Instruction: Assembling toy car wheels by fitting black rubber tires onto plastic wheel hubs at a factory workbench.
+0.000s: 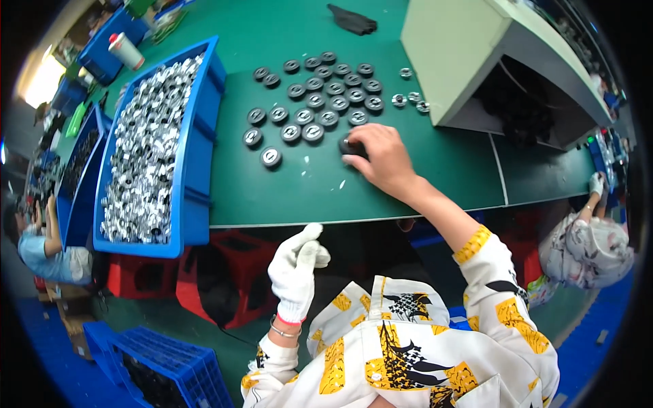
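Observation:
My bare right hand (386,160) grips a round black part (351,147) at the near side of a loose group on the green tabletop. That group is made of several round black knob-like parts (313,132) with silver centres. In front of the table edge my left hand (296,268), in a white glove, is raised with its fingers curled together. Whatever it may hold is hidden by the fingers. To the left, a long blue bin (178,204) is heaped with small shiny metal fittings (146,156).
A pale machine housing (469,54) with a dark opening stands on the right, several small metal fittings (400,100) beside it. A black cloth-like item (352,19) lies farther back. Red stools (231,272) and a blue crate (166,367) are below. Other people (585,245) sit on both sides.

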`<state>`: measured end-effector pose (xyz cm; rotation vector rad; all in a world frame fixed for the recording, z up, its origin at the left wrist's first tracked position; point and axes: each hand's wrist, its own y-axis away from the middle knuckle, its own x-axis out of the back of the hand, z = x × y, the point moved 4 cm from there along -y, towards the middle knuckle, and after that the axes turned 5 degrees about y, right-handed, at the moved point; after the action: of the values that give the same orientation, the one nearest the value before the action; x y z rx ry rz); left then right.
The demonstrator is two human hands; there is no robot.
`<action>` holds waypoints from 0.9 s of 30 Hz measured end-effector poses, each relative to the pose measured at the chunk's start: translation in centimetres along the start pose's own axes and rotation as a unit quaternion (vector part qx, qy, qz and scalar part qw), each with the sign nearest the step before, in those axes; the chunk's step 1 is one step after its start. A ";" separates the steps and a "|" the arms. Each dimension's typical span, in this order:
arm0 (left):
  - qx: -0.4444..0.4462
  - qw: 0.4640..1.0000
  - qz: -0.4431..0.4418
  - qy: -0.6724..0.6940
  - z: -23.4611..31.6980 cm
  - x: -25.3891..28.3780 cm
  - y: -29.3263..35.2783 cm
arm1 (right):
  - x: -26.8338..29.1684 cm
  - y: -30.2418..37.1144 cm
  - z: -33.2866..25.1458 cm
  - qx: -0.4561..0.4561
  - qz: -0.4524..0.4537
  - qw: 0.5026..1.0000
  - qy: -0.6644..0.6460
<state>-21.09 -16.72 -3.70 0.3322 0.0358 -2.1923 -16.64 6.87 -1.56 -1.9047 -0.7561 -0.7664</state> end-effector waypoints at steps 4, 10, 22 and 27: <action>0.002 1.000 -0.010 -0.013 -0.7 -0.6 -0.3 | -1.7 -1.3 0.6 0.028 0.030 0.998 0.053; -0.010 0.999 -0.026 -0.030 -1.2 -0.7 -0.7 | 5.1 2.1 3.7 -0.033 0.075 0.997 0.000; -0.008 0.991 -0.099 -0.088 -1.1 -6.1 -0.2 | 12.9 -0.3 21.9 -0.118 0.144 0.920 0.345; -0.025 0.990 -0.088 -0.108 -1.1 -6.6 0.7 | 10.3 -3.8 23.8 -0.136 -0.074 0.874 0.461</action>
<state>-16.58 -11.76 -3.07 0.0634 -0.0012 -2.3856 -8.40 31.71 -0.86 -1.4382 -0.1794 -1.7687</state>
